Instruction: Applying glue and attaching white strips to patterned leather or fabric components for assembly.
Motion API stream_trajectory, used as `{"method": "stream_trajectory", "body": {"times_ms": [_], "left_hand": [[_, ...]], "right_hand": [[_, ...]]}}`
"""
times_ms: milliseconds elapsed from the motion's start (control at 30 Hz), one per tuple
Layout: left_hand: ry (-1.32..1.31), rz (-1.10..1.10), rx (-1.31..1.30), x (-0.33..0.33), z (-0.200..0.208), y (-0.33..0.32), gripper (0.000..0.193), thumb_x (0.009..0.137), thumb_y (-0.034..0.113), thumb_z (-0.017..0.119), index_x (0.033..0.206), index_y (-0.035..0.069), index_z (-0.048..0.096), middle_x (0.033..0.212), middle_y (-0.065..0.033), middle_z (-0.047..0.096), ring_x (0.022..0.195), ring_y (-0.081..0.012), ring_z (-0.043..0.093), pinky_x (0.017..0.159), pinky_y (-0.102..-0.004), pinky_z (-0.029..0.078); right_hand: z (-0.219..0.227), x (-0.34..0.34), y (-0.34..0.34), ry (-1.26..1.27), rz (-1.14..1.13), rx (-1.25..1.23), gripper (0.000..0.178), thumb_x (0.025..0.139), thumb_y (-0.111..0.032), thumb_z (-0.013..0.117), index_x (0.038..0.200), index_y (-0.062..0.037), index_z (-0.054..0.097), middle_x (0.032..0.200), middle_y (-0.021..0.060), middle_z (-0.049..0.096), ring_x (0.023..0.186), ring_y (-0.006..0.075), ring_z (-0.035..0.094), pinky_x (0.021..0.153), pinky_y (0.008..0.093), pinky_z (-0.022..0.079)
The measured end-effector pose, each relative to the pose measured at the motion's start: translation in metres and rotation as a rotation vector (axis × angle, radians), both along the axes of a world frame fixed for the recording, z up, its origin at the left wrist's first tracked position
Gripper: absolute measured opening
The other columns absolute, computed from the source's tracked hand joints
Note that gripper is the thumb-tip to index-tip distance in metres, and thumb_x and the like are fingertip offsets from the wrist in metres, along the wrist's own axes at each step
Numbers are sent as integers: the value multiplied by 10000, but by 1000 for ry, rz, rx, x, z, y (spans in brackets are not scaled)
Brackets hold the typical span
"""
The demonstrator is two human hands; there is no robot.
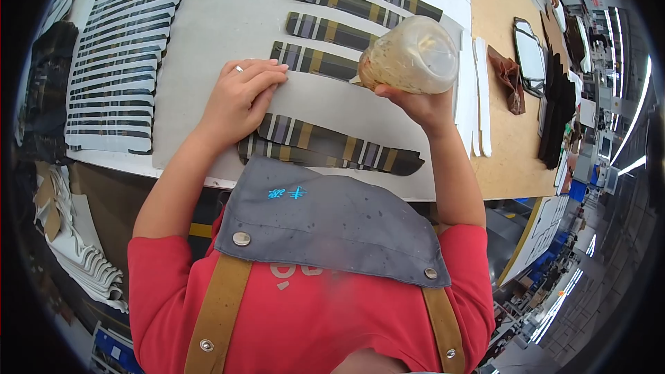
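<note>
Your right hand (pixel 426 105) grasps a cloudy bottle (pixel 414 55), nozzle slanting down beside the nearest of four spaced plaid strips (pixel 312 61). Your left hand (pixel 242 97) bends its fingers at that strip's left end, pinching or not I can't tell; two overlapping strips (pixel 332 144) lie along the table's (pixel 222 7) near edge.

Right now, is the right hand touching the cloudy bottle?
Touching: the head view shows the right hand holding the cloudy bottle, thumb against its near side; the other fingers are hidden behind it.
</note>
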State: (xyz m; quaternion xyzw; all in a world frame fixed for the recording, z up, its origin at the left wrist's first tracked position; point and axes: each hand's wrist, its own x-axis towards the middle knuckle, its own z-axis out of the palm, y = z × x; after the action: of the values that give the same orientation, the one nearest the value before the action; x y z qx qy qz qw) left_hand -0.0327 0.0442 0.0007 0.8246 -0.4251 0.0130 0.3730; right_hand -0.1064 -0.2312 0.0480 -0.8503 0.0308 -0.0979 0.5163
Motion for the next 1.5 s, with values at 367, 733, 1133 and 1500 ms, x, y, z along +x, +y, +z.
{"method": "stream_trajectory", "body": {"times_ms": [367,733,1133,1500], "left_hand": [[-24,0,46,0,2,-1,152,823,-11,548,941,42,628,1059,-61,656,1058,-227,584,926,-346,365],[-51,14,62,1,5,-4,147,831,11,546,943,52,631,1046,-51,661,1042,-219,594,916,-349,371],[366,222,-269,15,19,-2,164,905,16,481,1013,4,604,1034,-94,632,946,-172,576,885,-294,431],[477,0,-373,23,55,-60,172,923,13,459,1033,-4,590,964,-65,612,906,-145,558,853,-274,426]], "right_hand": [[-4,-34,-35,-82,-129,-73,885,531,-344,907,1195,-10,425,1086,87,587,1003,191,586,872,319,478],[3,-57,-61,-215,-314,243,718,679,-331,822,1202,-20,442,1146,99,560,976,192,581,831,317,486],[136,-158,-192,-474,-1140,381,574,885,-504,531,1187,-18,484,1021,139,606,566,102,491,422,216,329],[44,-205,-148,615,-1014,-827,521,805,-416,635,1166,-48,564,969,178,650,894,324,631,777,384,486]]}}
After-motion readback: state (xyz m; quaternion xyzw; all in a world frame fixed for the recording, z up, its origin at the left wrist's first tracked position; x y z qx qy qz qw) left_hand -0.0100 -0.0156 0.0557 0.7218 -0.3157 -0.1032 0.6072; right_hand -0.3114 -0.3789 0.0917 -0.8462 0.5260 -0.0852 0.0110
